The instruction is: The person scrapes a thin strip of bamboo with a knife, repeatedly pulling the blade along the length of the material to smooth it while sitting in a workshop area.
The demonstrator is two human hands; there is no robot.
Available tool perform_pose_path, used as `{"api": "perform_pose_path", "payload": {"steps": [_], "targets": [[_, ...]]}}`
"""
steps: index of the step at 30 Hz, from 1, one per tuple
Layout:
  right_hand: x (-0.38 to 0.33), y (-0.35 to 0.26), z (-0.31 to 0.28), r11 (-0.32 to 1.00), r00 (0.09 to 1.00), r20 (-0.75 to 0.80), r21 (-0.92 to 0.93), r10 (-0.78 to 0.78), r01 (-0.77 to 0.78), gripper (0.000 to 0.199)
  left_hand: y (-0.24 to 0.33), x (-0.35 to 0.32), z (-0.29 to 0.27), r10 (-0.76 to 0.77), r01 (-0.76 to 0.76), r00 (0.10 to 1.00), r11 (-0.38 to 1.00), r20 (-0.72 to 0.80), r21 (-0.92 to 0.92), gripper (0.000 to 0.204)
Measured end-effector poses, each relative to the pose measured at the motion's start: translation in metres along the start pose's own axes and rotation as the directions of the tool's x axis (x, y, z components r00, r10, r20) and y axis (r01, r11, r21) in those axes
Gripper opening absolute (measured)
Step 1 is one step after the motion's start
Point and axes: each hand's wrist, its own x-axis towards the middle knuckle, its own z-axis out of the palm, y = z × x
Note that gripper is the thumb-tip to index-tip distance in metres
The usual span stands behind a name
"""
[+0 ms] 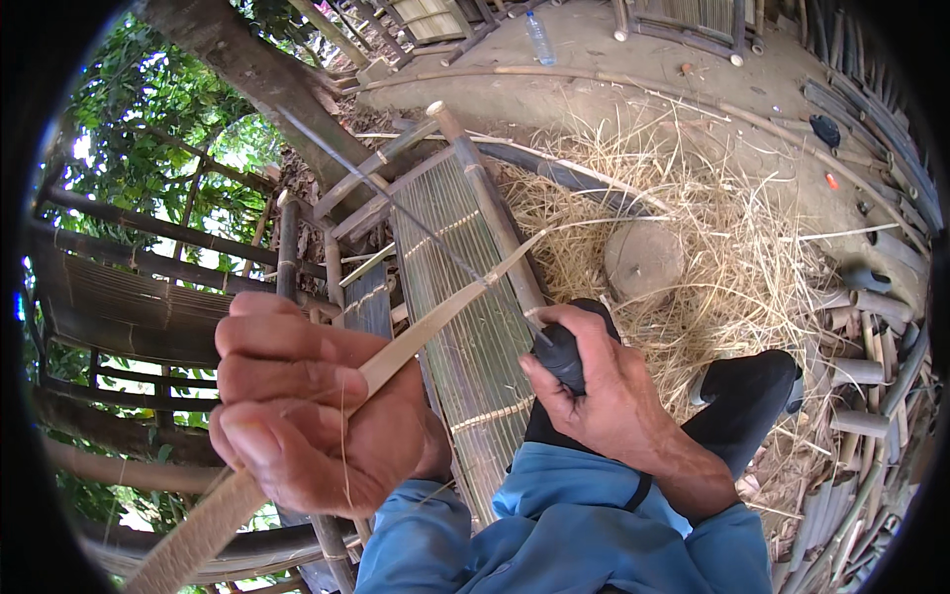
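My left hand (312, 406) is raised near the camera, its fingers closed around a long pale bamboo strip (426, 327). One end of the strip tapers away to the upper right; the wider end hangs below the fist at lower left. My right hand (609, 391), over my lap, grips the black handle (559, 358) of a long, thin-bladed knife-like tool. Its narrow grey blade (416, 220) reaches up and left, crossing the strip around its middle. Whether the blade's edge touches the strip, I cannot tell.
A slatted bamboo bench (460, 297) runs beneath my hands. Pale shavings (732, 238) surround a round block (643, 259) on the ground at right. Cut bamboo pieces (861, 424) lie along the right side. Dark bamboo railings (148, 297) stand left; a plastic bottle (540, 40) stands far off.
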Motion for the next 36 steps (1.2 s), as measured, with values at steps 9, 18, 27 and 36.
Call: {"api": "perform_pose_path", "payload": {"steps": [9,18,27,36], "targets": [[0.003,-0.009,-0.009,0.999,0.998,0.049,0.023,0.033,-0.035,0.044,0.007,-0.003,0.004,0.055,-0.059,0.998,0.991,0.032,0.116,0.041],[0.003,0.014,-0.004,0.954,0.969,0.160,-0.263,0.188,-0.142,0.035,0.007,-0.014,0.009,0.053,-0.066,0.993,0.991,0.108,0.118,0.035],[0.005,0.026,0.004,0.930,0.930,0.189,-0.259,0.315,-0.262,0.045,0.007,-0.024,0.017,0.012,-0.019,0.997,0.995,0.073,0.095,0.039],[-0.009,0.047,0.013,0.935,0.969,0.122,-0.312,0.214,-0.167,0.033,0.015,-0.014,0.006,0.055,-0.089,0.979,0.982,0.198,0.165,0.037]]}}
